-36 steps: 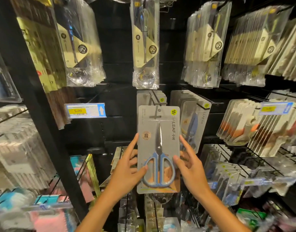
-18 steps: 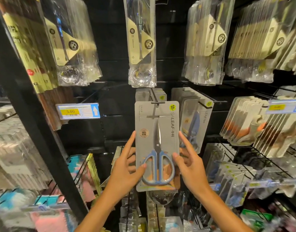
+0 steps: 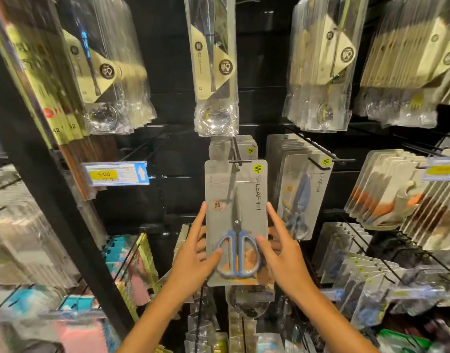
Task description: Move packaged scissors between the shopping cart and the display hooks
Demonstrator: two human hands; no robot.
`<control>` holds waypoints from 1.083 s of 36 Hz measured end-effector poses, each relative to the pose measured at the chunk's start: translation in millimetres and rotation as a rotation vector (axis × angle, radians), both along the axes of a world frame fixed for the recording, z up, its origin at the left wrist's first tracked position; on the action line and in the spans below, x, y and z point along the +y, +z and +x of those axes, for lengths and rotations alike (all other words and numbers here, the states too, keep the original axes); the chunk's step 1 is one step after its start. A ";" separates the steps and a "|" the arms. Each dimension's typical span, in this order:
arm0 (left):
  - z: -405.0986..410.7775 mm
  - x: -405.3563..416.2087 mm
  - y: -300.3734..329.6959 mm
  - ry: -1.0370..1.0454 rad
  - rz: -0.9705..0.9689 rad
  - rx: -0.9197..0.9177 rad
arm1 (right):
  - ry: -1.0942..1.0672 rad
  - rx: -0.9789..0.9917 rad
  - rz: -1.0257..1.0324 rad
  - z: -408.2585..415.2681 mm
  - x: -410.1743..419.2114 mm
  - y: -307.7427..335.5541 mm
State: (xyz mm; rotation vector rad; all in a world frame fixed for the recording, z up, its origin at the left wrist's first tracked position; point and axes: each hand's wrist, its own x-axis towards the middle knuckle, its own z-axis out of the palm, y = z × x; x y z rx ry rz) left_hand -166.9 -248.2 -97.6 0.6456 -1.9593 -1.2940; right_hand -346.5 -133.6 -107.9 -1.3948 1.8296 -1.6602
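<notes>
Head view: scissors pack point(image 3: 235, 222) is upright at centre, its top slot at tip of display hook point(image 3: 237, 159). L hand point(image 3: 193, 258) and R hand point(image 3: 282, 253) pinch its lower edges, thumbs on front, fingers behind. Price tag point(image 3: 117, 173) hangs far left.

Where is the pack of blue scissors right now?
In the head view's middle, the scissors pack is held between the left hand and right hand, its top at the hook in front of more grey packs.
</notes>
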 end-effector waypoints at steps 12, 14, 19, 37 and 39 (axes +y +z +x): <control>-48.1 -40.1 29.6 0.012 -0.001 -0.225 | 0.114 -0.036 0.154 -22.9 -70.4 12.3; -54.8 -44.1 35.2 0.026 0.008 -0.251 | 0.094 -0.034 0.168 -28.2 -82.2 12.8; -70.0 -51.1 45.4 0.026 0.006 -0.302 | 0.078 -0.052 0.165 -41.5 -105.0 8.6; 23.1 -16.4 -54.4 0.209 -0.346 -0.547 | 0.253 0.228 0.204 -1.8 -61.6 -71.5; 52.7 -2.1 -64.8 0.201 -0.368 -0.578 | 0.331 0.288 0.244 11.7 -64.3 -83.4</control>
